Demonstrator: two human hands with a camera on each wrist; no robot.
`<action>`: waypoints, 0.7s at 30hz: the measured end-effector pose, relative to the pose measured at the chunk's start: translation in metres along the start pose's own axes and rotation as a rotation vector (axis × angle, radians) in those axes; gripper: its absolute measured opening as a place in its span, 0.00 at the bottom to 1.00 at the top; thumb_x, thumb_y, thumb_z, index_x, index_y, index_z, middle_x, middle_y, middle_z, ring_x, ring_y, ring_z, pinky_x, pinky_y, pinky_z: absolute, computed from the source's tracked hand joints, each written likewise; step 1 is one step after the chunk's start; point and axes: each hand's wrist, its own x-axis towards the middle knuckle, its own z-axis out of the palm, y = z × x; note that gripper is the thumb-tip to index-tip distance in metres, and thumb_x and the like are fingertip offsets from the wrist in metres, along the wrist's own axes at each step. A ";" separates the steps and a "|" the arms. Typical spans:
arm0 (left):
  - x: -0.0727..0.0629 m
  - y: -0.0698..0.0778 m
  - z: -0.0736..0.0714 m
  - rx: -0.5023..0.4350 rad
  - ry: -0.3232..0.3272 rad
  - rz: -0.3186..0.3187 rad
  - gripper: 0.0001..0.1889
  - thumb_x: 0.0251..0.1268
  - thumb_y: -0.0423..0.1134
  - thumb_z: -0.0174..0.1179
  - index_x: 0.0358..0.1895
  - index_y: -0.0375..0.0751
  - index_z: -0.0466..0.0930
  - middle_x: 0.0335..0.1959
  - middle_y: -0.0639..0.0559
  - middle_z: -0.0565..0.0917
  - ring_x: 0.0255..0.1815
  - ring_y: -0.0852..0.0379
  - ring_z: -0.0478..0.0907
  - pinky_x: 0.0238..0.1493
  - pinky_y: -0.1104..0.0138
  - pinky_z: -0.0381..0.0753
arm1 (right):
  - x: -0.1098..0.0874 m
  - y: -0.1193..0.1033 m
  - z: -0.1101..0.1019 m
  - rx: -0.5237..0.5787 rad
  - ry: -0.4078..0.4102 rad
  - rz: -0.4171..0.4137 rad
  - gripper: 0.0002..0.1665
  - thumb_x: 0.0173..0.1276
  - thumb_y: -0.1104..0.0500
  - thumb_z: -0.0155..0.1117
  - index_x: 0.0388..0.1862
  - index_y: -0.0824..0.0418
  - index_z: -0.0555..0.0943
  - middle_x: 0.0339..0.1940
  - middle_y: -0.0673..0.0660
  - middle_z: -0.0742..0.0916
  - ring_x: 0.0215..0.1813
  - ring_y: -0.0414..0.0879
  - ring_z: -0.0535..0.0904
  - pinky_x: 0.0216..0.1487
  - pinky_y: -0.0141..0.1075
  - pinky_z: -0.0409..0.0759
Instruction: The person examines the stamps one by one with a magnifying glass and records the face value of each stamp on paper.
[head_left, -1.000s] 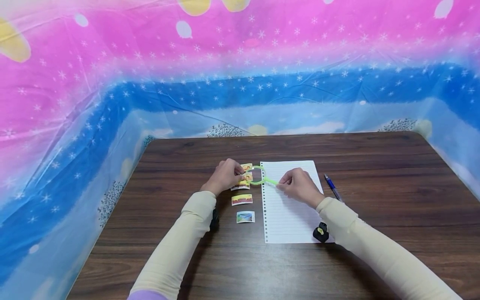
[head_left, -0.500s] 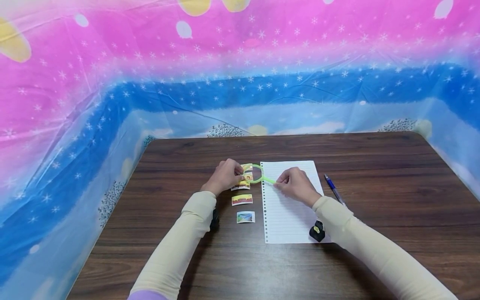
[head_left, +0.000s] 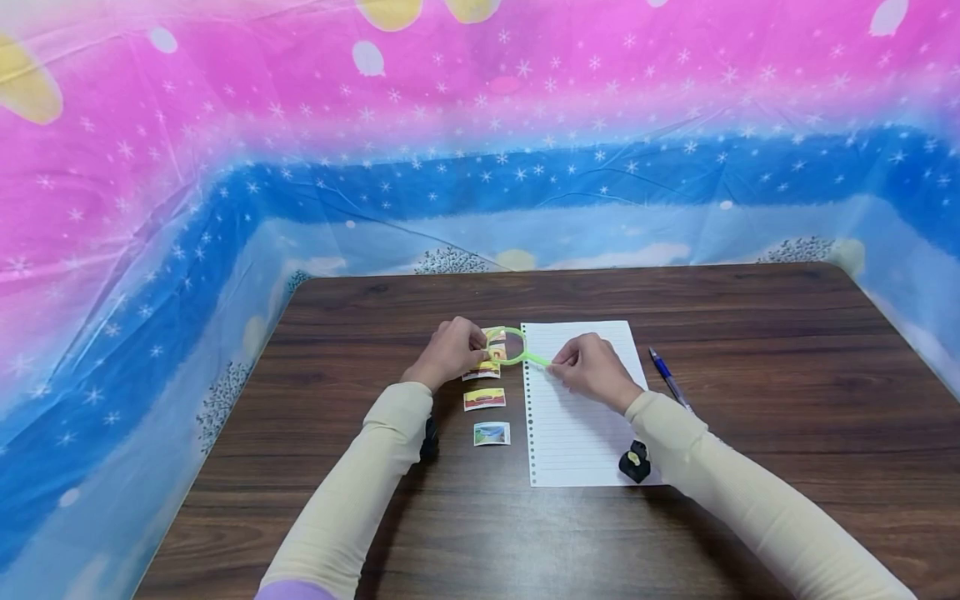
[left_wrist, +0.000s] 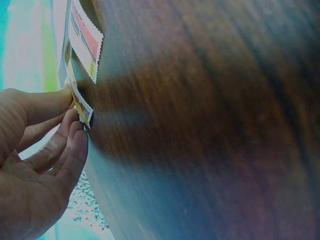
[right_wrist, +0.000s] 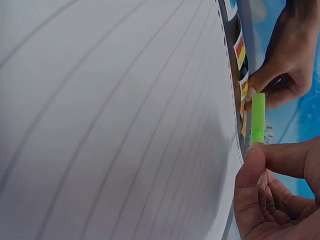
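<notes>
My left hand [head_left: 448, 352] pinches a postage stamp [left_wrist: 84, 112] between thumb and fingers; its perforated edge shows in the left wrist view. In my right hand [head_left: 596, 368], thumb and fingertips grip the handle of a green magnifying glass [head_left: 537, 360]. The round lens overlaps the held stamp and the top of the stamp column in the head view. Nearer to me on the table lie a yellow and red stamp [head_left: 484, 400] and a blue-green landscape stamp [head_left: 491, 434]. Another stamp, partly covered, peeks out below the left fingertips.
A sheet of lined, punched paper [head_left: 577, 450] lies under the right hand, right of the stamps. Beyond it rests a blue pen [head_left: 666, 372]. The dark wooden table [head_left: 337, 333] ends at a patterned pink and blue cloth [head_left: 480, 183] behind.
The right hand has shifted slightly left, bringing the magnifying glass's lens further over the stamps, and has since held nearly still. The left hand has stayed in place with its stamp.
</notes>
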 end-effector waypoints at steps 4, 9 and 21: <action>0.000 0.000 0.000 -0.007 0.004 0.009 0.09 0.70 0.32 0.65 0.49 0.33 0.87 0.46 0.42 0.86 0.48 0.49 0.83 0.51 0.57 0.83 | -0.002 0.000 -0.005 0.023 -0.009 0.009 0.07 0.69 0.62 0.70 0.38 0.67 0.87 0.28 0.59 0.87 0.25 0.46 0.83 0.27 0.37 0.83; -0.001 0.001 -0.001 -0.012 0.006 0.015 0.08 0.70 0.32 0.65 0.47 0.34 0.88 0.45 0.42 0.87 0.47 0.49 0.84 0.49 0.57 0.84 | -0.008 0.000 -0.013 0.040 -0.005 -0.007 0.07 0.70 0.62 0.69 0.38 0.67 0.86 0.29 0.61 0.88 0.28 0.50 0.85 0.29 0.39 0.84; -0.001 0.001 0.000 -0.005 0.014 0.012 0.07 0.69 0.32 0.65 0.46 0.34 0.88 0.44 0.43 0.87 0.46 0.50 0.83 0.49 0.57 0.83 | -0.018 0.008 -0.034 0.014 0.025 -0.010 0.08 0.70 0.61 0.69 0.38 0.67 0.87 0.29 0.62 0.88 0.28 0.52 0.85 0.29 0.40 0.83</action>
